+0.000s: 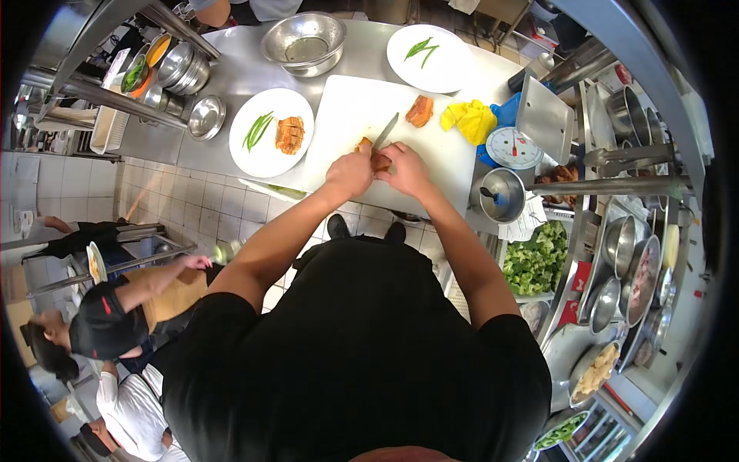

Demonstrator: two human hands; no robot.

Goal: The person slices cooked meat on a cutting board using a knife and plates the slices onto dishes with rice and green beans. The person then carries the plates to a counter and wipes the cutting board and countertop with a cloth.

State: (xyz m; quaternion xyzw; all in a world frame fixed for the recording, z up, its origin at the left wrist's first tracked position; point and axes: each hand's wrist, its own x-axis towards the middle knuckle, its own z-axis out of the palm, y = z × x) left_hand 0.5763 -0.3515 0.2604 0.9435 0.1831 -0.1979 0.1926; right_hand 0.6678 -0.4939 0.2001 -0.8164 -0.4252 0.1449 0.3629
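1. Reddish-brown meat (380,163), its outline partly hidden, lies on the white cutting board (440,173) beside the knife (388,129).
2. The left hand's (352,174) fingers close around the knife's handle.
3. The right hand's (406,169) fingers curl, gripping the meat.

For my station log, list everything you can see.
Cutting board: 1, white, on table
Plates: 2, white, left of and beyond board
Green beans: 2 portions, green, plates
Meat: several pieces, brown, left plate and board
Knife: 1, silver, over board
Cloth: 1, yellow, board's right side
Scale: 1, white and silver, right of board
Metal bowls: many, silver, left, right and ahead
Leafy greens: one heap, green, right
Co-workers: several, in black or white, left
Left hand: 1, bare, gripping knife
Right hand: 1, bare, on meat
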